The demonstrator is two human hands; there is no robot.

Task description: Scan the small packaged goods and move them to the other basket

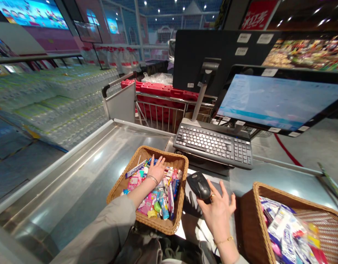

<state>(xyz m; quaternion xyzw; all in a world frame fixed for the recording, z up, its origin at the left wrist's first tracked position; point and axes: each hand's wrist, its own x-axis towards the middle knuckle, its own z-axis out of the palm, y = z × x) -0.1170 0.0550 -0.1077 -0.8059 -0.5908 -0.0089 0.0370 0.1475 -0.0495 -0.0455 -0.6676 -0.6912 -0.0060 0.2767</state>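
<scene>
My left hand (157,171) lies in a wicker basket (182,205), its fingers spread over small, brightly coloured packets (141,181). A bracelet circles that wrist. To the right of this basket, my right hand (217,205) has its thumb and index finger at the near end of a black barcode scanner (198,185). The other fingers are stretched away from it. The scanner's handle, if it has one, is hidden. Farther right, a second wicker basket (254,220) holds blue-and-white packets (286,231) and other bright items.
A keyboard (213,145) sits beyond the scanner, below a lit monitor (279,101) and a dark screen back (191,51). The metal counter (83,179) has a raised rim. Beyond it are a wire cart (158,110) and stacked bottles (56,91).
</scene>
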